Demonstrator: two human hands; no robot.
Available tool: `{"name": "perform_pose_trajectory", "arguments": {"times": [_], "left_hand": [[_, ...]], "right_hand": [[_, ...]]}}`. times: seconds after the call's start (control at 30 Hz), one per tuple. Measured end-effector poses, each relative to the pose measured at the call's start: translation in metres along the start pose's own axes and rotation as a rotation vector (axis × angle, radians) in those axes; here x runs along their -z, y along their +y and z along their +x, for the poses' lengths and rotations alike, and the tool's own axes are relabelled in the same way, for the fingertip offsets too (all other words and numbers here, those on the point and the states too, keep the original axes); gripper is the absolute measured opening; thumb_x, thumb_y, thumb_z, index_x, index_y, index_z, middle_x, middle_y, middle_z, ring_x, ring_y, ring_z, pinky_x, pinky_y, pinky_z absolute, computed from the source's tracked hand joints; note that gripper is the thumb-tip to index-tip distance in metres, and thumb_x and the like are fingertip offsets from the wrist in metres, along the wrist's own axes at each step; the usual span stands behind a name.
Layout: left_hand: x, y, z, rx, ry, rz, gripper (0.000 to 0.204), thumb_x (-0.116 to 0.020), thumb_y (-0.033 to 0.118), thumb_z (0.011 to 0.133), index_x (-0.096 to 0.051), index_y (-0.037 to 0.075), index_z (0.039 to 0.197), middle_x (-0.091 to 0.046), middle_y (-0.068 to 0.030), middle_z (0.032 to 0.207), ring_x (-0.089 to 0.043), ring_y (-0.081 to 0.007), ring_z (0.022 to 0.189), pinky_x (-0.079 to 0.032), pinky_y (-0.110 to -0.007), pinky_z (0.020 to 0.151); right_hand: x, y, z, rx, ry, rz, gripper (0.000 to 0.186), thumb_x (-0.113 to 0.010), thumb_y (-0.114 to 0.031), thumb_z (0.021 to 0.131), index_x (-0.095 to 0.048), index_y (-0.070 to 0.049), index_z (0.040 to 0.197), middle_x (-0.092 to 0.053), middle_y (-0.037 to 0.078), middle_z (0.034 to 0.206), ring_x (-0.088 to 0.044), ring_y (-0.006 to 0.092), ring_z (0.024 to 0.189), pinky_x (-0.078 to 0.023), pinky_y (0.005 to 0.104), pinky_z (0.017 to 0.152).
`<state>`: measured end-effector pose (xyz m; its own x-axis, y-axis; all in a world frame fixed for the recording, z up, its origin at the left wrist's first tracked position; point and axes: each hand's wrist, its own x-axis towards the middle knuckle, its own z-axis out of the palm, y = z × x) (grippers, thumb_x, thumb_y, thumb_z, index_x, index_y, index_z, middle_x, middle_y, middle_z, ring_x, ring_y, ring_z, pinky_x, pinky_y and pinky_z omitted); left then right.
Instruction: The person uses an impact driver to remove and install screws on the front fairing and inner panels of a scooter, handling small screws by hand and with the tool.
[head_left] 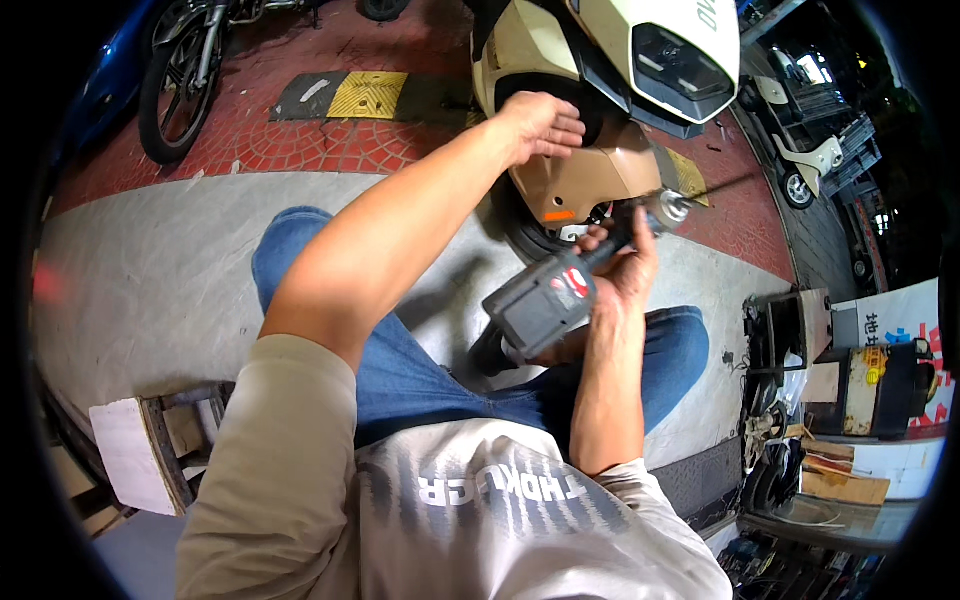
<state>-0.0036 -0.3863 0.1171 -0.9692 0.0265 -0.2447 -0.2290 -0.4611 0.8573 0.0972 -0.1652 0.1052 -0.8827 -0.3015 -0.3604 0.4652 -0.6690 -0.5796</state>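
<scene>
A scooter with cream and brown body panels stands in front of me. My left hand lies against its brown front fender, fingers stretched out; whether the palm presses on it I cannot tell. An orange reflector sits low on the fender. In my right hand is a cordless drill, gripped by its handle, with the dark battery end towards me. Its silver nose, blurred, carries a long thin bit pointing right, beside the fender and apart from it.
Behind the scooter runs a yellow and black speed bump. A motorcycle wheel stands at the upper left. To my left is a white-topped stool. Toolboxes and a cluttered glass-topped table line the right side. Another scooter is farther off.
</scene>
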Motion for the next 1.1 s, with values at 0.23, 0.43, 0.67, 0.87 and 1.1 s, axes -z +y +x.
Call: {"name": "perform_pose_trajectory", "arguments": {"times": [0.23,0.43,0.67,0.87,1.1], "left_hand": [[-0.021,0.017,0.037,0.113,-0.02,-0.549,0.057,-0.065,0.031,0.095,-0.049,-0.008,0.134,-0.056,-0.0227,0.134,-0.059,-0.0369,0.114,-0.051,-0.054,0.1],[-0.046,0.013,0.057,0.144,-0.045,-0.591,0.044,-0.072,0.038,0.091,-0.059,0.0,0.11,-0.062,-0.0147,0.107,-0.059,-0.0306,0.096,-0.053,-0.049,0.088],[-0.021,0.019,0.06,0.17,0.058,-0.714,0.038,-0.075,0.031,0.09,-0.06,0.0,0.108,-0.062,-0.0124,0.102,-0.059,-0.0265,0.089,-0.052,-0.038,0.079],[-0.012,0.026,0.049,0.149,0.108,-0.666,0.041,-0.071,0.032,0.094,-0.057,-0.001,0.114,-0.062,-0.0129,0.105,-0.06,-0.025,0.092,-0.05,-0.036,0.078],[-0.012,0.03,0.047,0.137,0.096,-0.574,0.041,-0.068,0.033,0.097,-0.056,0.0,0.118,-0.063,-0.0158,0.116,-0.058,-0.0291,0.105,-0.049,-0.042,0.092]], "right_hand": [[-0.008,0.049,0.01,-0.029,0.114,-0.125,0.04,-0.075,-0.049,0.086,-0.054,-0.014,0.082,-0.054,0.004,0.065,-0.055,0.0214,0.056,-0.047,0.0386,0.056],[0.022,0.049,0.015,-0.086,0.223,-0.086,0.038,-0.075,-0.046,0.088,-0.054,-0.015,0.087,-0.055,0.004,0.065,-0.056,0.0211,0.057,-0.049,0.0403,0.056],[0.036,0.066,0.058,-0.172,0.268,-0.119,0.035,-0.077,-0.042,0.087,-0.052,-0.018,0.087,-0.055,0.003,0.064,-0.056,0.0213,0.054,-0.049,0.0389,0.052],[0.011,0.087,0.101,-0.244,0.296,-0.025,0.038,-0.081,-0.042,0.083,-0.053,-0.017,0.087,-0.054,0.003,0.064,-0.054,0.0213,0.053,-0.045,0.0386,0.052],[0.02,0.099,0.116,-0.28,0.36,0.01,0.04,-0.083,-0.041,0.081,-0.052,-0.016,0.086,-0.054,0.003,0.064,-0.054,0.0211,0.054,-0.045,0.038,0.052]]}}
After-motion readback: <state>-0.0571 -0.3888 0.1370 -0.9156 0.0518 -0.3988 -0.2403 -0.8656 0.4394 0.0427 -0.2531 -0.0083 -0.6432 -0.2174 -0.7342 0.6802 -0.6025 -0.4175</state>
